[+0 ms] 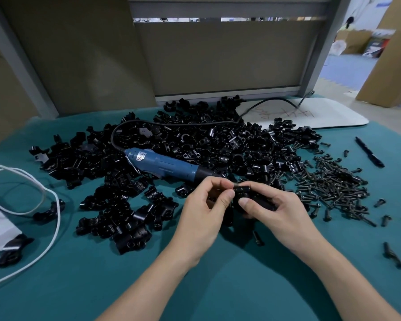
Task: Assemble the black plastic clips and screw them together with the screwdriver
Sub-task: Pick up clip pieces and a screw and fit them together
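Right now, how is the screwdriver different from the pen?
The screwdriver is blue and thick; the pen is black and thin. The screwdriver has a cord; the pen has none. The screwdriver lies on the clip pile; the pen lies on bare cloth, far right. Both lie flat with nothing holding them.

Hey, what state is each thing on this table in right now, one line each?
held clip: between both hands.
left hand: pinching the clip's edge.
right hand: gripping the clip.
screwdriver: lying unheld on the clip pile.
clip pile: loose heap.
screws: loose, scattered heap.
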Demonstrator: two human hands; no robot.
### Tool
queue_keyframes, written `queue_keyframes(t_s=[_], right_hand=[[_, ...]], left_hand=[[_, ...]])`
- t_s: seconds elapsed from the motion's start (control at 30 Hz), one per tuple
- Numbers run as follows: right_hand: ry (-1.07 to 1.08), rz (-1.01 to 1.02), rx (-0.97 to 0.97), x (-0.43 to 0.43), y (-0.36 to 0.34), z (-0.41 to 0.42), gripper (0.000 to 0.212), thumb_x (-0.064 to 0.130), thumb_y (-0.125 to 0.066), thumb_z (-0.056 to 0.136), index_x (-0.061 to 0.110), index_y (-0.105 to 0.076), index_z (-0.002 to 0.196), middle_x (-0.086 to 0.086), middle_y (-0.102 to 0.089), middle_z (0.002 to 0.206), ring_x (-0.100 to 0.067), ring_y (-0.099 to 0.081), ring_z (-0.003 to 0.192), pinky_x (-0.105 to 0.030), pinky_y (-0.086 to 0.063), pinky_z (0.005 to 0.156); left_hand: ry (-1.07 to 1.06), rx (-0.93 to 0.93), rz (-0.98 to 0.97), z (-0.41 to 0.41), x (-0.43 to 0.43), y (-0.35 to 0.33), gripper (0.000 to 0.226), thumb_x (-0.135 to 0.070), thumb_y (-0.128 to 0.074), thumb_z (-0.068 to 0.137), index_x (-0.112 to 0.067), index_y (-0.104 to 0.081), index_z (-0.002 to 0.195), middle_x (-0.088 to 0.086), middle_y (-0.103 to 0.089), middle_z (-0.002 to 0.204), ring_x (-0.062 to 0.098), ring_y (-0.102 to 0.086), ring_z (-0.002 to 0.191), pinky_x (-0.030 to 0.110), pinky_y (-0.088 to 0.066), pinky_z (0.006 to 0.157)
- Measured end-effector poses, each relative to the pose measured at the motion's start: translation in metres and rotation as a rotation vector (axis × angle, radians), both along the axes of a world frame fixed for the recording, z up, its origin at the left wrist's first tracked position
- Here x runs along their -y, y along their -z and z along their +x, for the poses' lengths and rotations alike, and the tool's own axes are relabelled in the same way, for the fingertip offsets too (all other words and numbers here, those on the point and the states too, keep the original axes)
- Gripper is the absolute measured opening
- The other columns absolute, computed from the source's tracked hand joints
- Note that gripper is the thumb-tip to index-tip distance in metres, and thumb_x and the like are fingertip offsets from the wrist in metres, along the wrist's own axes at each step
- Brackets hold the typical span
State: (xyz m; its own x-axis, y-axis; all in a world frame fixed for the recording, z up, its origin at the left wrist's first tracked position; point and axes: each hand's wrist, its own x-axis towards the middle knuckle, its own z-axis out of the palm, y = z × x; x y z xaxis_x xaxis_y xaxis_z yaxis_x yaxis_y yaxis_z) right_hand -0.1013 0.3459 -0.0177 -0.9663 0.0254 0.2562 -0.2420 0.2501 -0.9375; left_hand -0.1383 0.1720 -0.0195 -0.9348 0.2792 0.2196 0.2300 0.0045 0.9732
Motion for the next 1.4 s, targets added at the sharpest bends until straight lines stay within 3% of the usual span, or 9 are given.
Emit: queue_keyframes(t_s=[0.1,0.23,0.37,0.63,0.8,0.97,1.07,1.23,1.4], right_hand=[[-0.011,-0.014,0.002,0.000,-0.001,0.001,0.027,0.042,-0.074,0.083,0.048,-0.076,0.109,0.010,-0.079,0.100,-0.011,-0.075,0.090,-0.026,-0.060,0.085],[-0.035,0.016,0.007,0.001,-0.003,0.002,0.027,0.042,-0.073,0.085,0.052,-0.074,0.111,0.014,-0.078,0.104,-0.005,-0.074,0.097,-0.019,-0.056,0.089],[-0.047,0.005,0.014,0.000,-0.004,0.002,0.026,0.037,-0.074,0.089,0.051,-0.075,0.111,0.015,-0.078,0.106,-0.003,-0.073,0.098,-0.017,-0.055,0.088],[-0.057,-0.067,0.068,0.001,-0.005,0.002,0.025,0.029,-0.075,0.093,0.046,-0.077,0.110,0.010,-0.078,0.109,-0.011,-0.074,0.103,-0.028,-0.060,0.090],[-0.099,-0.210,0.122,0.003,-0.008,0.002,0.023,0.028,-0.074,0.092,0.041,-0.078,0.110,0.006,-0.078,0.112,-0.013,-0.073,0.108,-0.029,-0.062,0.082],[-0.120,-0.300,0.165,0.003,-0.008,0.001,0.020,0.018,-0.070,0.097,0.030,-0.080,0.109,0.001,-0.078,0.112,-0.016,-0.073,0.108,-0.030,-0.061,0.082],[-0.069,-0.514,0.165,-0.007,-0.016,-0.001,0.019,0.023,-0.074,0.088,0.024,-0.082,0.105,-0.007,-0.078,0.111,-0.020,-0.073,0.107,-0.031,-0.062,0.079],[0.092,-1.078,-0.007,-0.060,-0.027,0.000,0.037,0.027,-0.060,0.099,0.002,-0.064,0.126,-0.016,-0.072,0.125,-0.022,-0.072,0.112,-0.024,-0.061,0.077],[0.177,-1.403,-0.121,-0.088,-0.022,0.004,0.041,0.025,-0.057,0.103,-0.002,-0.054,0.134,-0.015,-0.073,0.115,-0.026,-0.071,0.113,-0.025,-0.062,0.081]], left_hand=[[-0.028,0.023,0.025,0.001,-0.001,-0.001,0.003,-0.036,-0.064,0.098,-0.039,-0.065,0.099,-0.011,-0.070,0.094,0.005,-0.063,0.085,0.026,-0.053,0.075],[-0.034,0.010,-0.063,0.001,-0.001,0.000,0.034,-0.053,-0.049,0.097,-0.025,-0.066,0.087,0.003,-0.068,0.081,0.011,-0.060,0.073,0.036,-0.052,0.071],[-0.039,-0.022,-0.063,0.002,0.001,0.000,0.027,-0.047,-0.053,0.098,-0.026,-0.068,0.089,-0.010,-0.068,0.077,0.002,-0.062,0.070,0.019,-0.050,0.069],[-0.086,-0.100,-0.076,0.004,0.001,0.000,0.016,-0.043,-0.057,0.096,-0.032,-0.068,0.097,-0.010,-0.072,0.090,0.009,-0.068,0.085,0.036,-0.057,0.080],[-0.091,-0.124,-0.037,0.005,0.001,0.001,0.008,-0.033,-0.062,0.097,-0.038,-0.068,0.100,-0.013,-0.073,0.096,0.010,-0.069,0.094,0.032,-0.056,0.084],[-0.075,-0.198,-0.058,0.005,0.000,-0.002,0.024,-0.011,-0.065,0.097,-0.034,-0.068,0.097,-0.009,-0.071,0.099,0.013,-0.068,0.098,0.025,-0.054,0.086],[-0.067,-0.213,-0.060,0.007,-0.002,-0.010,0.021,-0.022,-0.063,0.097,-0.041,-0.064,0.106,-0.014,-0.070,0.105,0.009,-0.067,0.102,0.018,-0.052,0.085],[0.019,-0.361,-0.481,-0.007,-0.035,-0.033,0.015,-0.034,-0.055,0.102,-0.037,-0.058,0.116,-0.020,-0.061,0.107,-0.002,-0.054,0.107,0.022,-0.046,0.092],[0.256,-0.700,-1.039,-0.025,-0.106,-0.054,0.026,-0.034,-0.045,0.105,-0.023,-0.064,0.119,-0.006,-0.059,0.120,0.017,-0.043,0.118,0.038,-0.037,0.104]])
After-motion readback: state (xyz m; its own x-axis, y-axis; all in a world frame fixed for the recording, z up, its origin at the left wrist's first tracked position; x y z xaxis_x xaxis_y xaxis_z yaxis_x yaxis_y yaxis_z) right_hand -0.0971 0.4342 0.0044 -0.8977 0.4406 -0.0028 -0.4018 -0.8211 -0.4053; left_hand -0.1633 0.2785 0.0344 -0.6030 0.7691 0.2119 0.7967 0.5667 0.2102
